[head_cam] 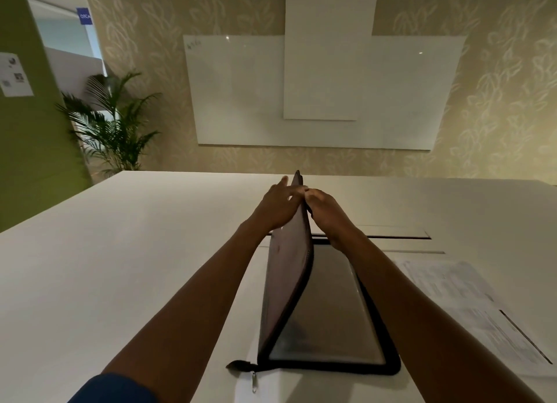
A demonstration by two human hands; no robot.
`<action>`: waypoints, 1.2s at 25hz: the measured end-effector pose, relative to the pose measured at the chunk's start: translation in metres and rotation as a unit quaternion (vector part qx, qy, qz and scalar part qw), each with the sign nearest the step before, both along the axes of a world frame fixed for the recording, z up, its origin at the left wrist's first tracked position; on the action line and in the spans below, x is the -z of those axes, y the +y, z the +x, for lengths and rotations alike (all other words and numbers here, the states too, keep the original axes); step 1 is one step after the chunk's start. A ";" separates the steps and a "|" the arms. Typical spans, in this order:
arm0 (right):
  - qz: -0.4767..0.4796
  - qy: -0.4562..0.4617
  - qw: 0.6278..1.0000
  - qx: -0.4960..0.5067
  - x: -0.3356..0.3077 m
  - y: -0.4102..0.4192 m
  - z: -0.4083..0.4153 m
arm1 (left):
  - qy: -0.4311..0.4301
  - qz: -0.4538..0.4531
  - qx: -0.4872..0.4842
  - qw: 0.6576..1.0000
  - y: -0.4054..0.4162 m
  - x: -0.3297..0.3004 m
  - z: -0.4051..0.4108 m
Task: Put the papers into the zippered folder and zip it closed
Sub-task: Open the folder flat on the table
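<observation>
White table, folder lengthwise away

Zippered folder: dark maroon cover, black zip edging, grey inside. Zipper pull silver. Papers white, grey print. Tabletop white. Wallpaper beige leaf pattern. Sleeve blue.

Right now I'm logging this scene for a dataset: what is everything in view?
zippered folder: one, dark, open on the table, cover lifted upright
zipper pull: one, silver, at the folder's near corner
papers: printed, white, count unclear, flat on the table to the right of the folder
table: one, white
whiteboard: one, white, wall
potted palm: one, green, far left
left hand: grip on the cover
right hand: grip on the cover's edge
</observation>
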State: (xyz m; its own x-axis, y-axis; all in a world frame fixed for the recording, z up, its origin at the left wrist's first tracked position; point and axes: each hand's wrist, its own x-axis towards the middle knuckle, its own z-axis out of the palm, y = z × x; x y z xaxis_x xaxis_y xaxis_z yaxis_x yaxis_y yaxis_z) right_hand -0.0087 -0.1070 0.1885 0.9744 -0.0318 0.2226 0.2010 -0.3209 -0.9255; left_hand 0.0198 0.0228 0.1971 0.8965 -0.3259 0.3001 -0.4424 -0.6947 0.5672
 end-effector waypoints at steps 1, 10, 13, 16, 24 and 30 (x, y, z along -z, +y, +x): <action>0.002 -0.006 1.000 -0.009 0.000 0.008 0.002 | 0.007 0.009 0.000 1.000 0.011 -0.004 0.001; -0.092 -0.048 0.994 -0.015 0.021 0.042 0.009 | 0.041 0.039 -0.106 0.993 0.104 -0.036 0.005; -0.175 0.019 0.984 0.026 0.064 0.018 0.011 | 0.078 0.084 -0.165 0.980 0.134 -0.027 0.006; -0.274 0.099 0.953 0.081 0.118 -0.019 0.008 | 0.090 0.138 -0.215 0.963 0.165 -0.006 0.010; -0.423 0.144 0.883 0.144 0.196 -0.064 -0.018 | 0.194 0.181 -0.257 0.929 0.225 0.089 0.020; -0.463 0.115 0.863 0.165 0.207 -0.060 -0.024 | 0.243 0.148 -0.232 0.930 0.244 0.148 0.012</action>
State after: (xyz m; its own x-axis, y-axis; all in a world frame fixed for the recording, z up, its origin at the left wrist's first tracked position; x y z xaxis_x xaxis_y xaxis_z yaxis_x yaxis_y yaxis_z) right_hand -0.0326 -0.1673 -0.0181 0.9683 -0.2275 0.1033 -0.1968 -0.9492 -0.2455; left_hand 0.0321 0.2669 0.0492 0.9678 0.1260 -0.2181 0.2022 -0.9049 0.3746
